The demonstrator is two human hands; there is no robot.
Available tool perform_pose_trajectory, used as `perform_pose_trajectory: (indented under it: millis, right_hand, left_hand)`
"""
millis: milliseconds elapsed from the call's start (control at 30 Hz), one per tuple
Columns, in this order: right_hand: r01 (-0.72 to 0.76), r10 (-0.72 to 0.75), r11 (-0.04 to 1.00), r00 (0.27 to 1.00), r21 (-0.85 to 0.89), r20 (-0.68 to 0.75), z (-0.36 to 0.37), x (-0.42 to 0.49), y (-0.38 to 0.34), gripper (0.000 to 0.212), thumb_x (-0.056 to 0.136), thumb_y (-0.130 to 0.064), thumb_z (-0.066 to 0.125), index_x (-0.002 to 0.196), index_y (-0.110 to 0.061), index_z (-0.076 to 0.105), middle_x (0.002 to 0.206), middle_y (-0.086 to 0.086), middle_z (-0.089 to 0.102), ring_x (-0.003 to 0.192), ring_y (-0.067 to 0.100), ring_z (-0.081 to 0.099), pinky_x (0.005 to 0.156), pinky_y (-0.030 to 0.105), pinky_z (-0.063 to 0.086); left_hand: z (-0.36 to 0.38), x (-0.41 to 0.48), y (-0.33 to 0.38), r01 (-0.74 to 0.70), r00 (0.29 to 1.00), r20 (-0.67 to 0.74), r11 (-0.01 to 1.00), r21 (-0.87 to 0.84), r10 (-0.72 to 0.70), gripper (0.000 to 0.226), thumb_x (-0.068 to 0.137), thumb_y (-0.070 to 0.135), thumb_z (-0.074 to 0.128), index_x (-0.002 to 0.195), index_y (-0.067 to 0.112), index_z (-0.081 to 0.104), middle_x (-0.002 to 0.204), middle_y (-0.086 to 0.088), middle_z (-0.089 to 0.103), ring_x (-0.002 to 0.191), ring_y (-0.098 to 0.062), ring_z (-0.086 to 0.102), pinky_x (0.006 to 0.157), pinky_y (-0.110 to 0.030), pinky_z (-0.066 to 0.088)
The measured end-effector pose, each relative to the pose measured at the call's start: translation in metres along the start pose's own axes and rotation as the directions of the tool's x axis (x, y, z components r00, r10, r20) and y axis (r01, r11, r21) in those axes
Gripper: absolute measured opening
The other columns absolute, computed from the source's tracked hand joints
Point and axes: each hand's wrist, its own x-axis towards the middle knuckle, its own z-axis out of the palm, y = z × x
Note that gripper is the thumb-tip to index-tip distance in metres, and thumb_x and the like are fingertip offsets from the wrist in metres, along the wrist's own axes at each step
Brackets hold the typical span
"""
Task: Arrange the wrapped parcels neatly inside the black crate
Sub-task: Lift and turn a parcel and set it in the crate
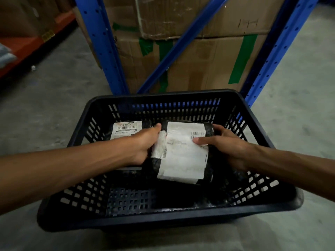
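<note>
A black slatted plastic crate (168, 217) sits on the concrete floor in front of me. Inside it, both hands hold a black-wrapped parcel with a large white shipping label (183, 153). My left hand (145, 142) grips its left side, thumb on top. My right hand (223, 144) clasps its right end, thumb pressed on the label. A second black parcel with a smaller white label (125, 130) lies behind my left hand at the crate's back left. The crate's near floor is bare on the left, and something dark lies at the near right.
A blue steel rack (107, 48) with a diagonal brace stands just behind the crate, holding cardboard boxes (204, 57) patched with green tape. An orange shelf beam (29, 44) runs along the far left. Grey concrete floor (54, 98) surrounds the crate.
</note>
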Motion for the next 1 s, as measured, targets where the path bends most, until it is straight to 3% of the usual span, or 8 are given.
perform_pose_trajectory:
  millis: [200,333,433,567,667,800,933,1000]
  right_hand:
    - [0.079,-0.103,0.989,0.974,-0.124,-0.201,0.015,0.055,-0.013,0.051,0.075,-0.005,0.082,0.12,-0.007,0.058,0.088,0.001,0.066,0.073,0.016,0.067,0.068,0.033,0.058]
    - [0.025,-0.069,0.977,0.976,-0.21,-0.205,0.013,0.102,0.005,0.053,0.071,-0.011,0.085,0.119,-0.007,0.063,0.108,0.011,0.073,0.088,0.025,0.071,0.081,0.041,0.061]
    - [0.024,-0.076,0.936,0.988,-0.352,-0.136,0.02,0.114,0.023,0.044,0.077,-0.009,0.079,0.117,-0.003,0.063,0.114,0.009,0.07,0.095,0.024,0.068,0.086,0.036,0.058]
    - [-0.057,0.016,0.791,0.997,-0.609,-0.073,0.03,0.123,0.035,0.089,0.084,-0.024,0.068,0.155,-0.01,0.015,0.14,0.013,0.056,0.124,0.028,0.057,0.101,0.034,0.05]
    - [-0.08,0.088,0.682,0.996,-0.727,-0.028,0.03,0.125,0.025,0.102,0.09,-0.031,0.063,0.155,-0.007,-0.012,0.152,0.014,0.043,0.134,0.027,0.048,0.107,0.029,0.044]
    - [0.055,0.089,0.385,0.991,-0.921,0.096,0.02,0.103,0.0,0.095,0.094,-0.039,0.054,0.155,-0.003,-0.009,0.16,0.017,0.028,0.142,0.031,0.037,0.113,0.031,0.035]
    - [0.293,-0.021,-0.295,0.95,-0.91,0.312,0.001,0.049,-0.033,0.065,0.094,-0.031,0.048,0.153,-0.012,0.027,0.138,0.017,0.056,0.124,0.035,0.056,0.095,0.041,0.049]
    - [0.317,-0.093,-0.485,0.908,-0.815,0.408,-0.016,0.023,-0.04,0.046,0.09,-0.022,0.052,0.135,-0.014,0.052,0.126,0.011,0.065,0.116,0.032,0.062,0.088,0.041,0.053]
  left_hand:
    - [0.025,0.015,0.008,-0.123,0.982,-0.106,0.957,0.264,0.155,0.032,0.088,0.018,0.069,0.109,0.01,0.046,0.107,-0.006,0.06,0.092,-0.022,0.061,0.073,-0.031,0.054]
    - [0.032,0.039,0.0,-0.132,0.964,-0.165,0.911,0.391,0.21,0.017,0.089,0.012,0.066,0.087,0.014,0.05,0.108,-0.011,0.062,0.097,-0.025,0.06,0.078,-0.03,0.05]
    - [0.027,0.068,-0.014,-0.051,0.979,-0.141,0.848,0.528,0.147,0.049,0.08,0.015,0.069,0.125,0.007,0.054,0.135,-0.016,0.059,0.12,-0.031,0.06,0.093,-0.033,0.055]
    - [0.029,0.087,-0.029,0.055,0.975,-0.196,0.747,0.663,0.102,0.088,0.087,0.02,0.066,0.156,0.004,0.014,0.157,-0.013,0.035,0.141,-0.027,0.042,0.112,-0.031,0.042]
    - [0.034,0.095,-0.033,0.067,0.957,-0.256,0.752,0.656,0.139,0.095,0.091,0.026,0.063,0.157,0.001,-0.001,0.162,-0.014,0.024,0.146,-0.026,0.034,0.118,-0.03,0.033]
    - [0.044,0.075,-0.033,0.065,0.94,-0.286,0.724,0.687,0.188,0.093,0.091,0.018,0.06,0.157,0.003,-0.005,0.16,-0.025,0.02,0.145,-0.038,0.031,0.118,-0.041,0.031]
    - [0.075,0.041,-0.028,-0.092,0.972,-0.073,0.652,0.753,0.222,0.087,0.093,0.018,0.059,0.158,0.007,0.003,0.165,-0.016,0.004,0.153,-0.031,0.009,0.125,-0.034,0.015]
    - [0.087,0.022,-0.031,-0.16,0.983,0.054,0.673,0.723,0.176,0.072,0.091,0.015,0.06,0.154,0.01,0.025,0.159,-0.009,0.031,0.142,-0.024,0.036,0.117,-0.027,0.032]
